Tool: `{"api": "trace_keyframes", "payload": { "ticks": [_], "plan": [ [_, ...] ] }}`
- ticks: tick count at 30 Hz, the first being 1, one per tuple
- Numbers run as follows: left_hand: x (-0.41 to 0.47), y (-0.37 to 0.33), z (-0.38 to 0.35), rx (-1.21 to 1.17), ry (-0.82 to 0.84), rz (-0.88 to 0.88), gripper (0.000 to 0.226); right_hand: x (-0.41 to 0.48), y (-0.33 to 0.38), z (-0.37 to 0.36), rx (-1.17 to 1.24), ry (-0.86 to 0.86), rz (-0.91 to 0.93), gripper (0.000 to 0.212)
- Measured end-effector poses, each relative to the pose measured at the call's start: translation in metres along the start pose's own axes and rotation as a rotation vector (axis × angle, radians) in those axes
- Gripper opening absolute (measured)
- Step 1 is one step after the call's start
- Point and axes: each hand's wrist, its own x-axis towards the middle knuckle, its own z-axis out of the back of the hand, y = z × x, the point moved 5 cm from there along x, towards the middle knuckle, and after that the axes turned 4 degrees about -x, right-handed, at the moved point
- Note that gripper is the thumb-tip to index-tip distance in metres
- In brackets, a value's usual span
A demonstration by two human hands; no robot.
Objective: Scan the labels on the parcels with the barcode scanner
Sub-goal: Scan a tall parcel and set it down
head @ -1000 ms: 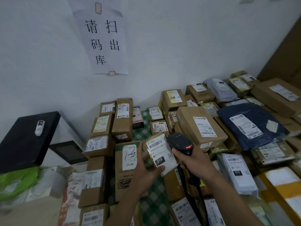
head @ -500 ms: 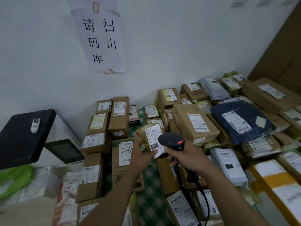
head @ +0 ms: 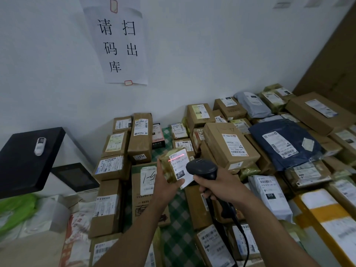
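**Count**
- Hands: two.
- Barcode scanner: one, black, with one cable.
- Small parcel: one, in yellowish wrap, bearing one white label.
- Other parcels: several dozen, too crowded for an exact count. Most are brown boxes, with one navy bag, one grey bag and one white bag. They lie on a green-checked surface beyond, below and to both sides of the fingers.
- Paper sign: one, on the wall high above the fingers.
- Black box: one, far left of the fingers, with one small white gadget on top.

**Hands**
- Left hand: the fingers curl under the small parcel and the thumb lies along its left edge. The parcel is held raised above the heap, its label turned toward the scanner. One red line crosses the top of the label.
- Right hand: the fingers wrap closely round the scanner's handle, just right of the small parcel. The scanner's head sits just beside the label's right edge; whether it touches cannot be told. The cable hangs below the hand.
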Motion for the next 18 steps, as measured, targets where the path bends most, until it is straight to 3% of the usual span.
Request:
{"api": "trace_keyframes", "payload": {
  "ticks": [11,18],
  "plan": [
    [0.012,0.009,0.003,0.005,-0.005,0.012,0.112,0.024,-0.011,0.003,-0.026,0.039,-0.026,0.034],
    [0.039,0.009,0.008,-0.003,-0.017,0.028,0.109,0.057,-0.012,0.016,0.070,-0.007,-0.038,0.025]
  ]
}}
